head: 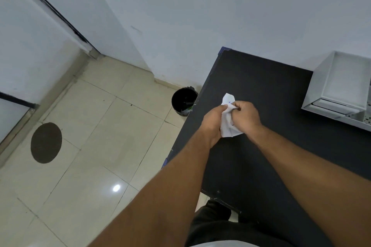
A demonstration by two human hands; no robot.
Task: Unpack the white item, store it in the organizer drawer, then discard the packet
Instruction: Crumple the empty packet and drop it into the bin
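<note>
Both hands meeting at frame centre, above black desk (pixel 261 90). Left hand (pixel 213 122) clenching lower part of white packet (pixel 227 126); right hand (pixel 246 115) pinching top edge near blue print, likely tearing it open. Item not showing, probably inside. Advice: holding low over desk, pulling hands apart slowly so item is not dropping. Organizer (pixel 339 90) waiting at right edge; bin (pixel 184 100) on floor, left of desk.
</note>
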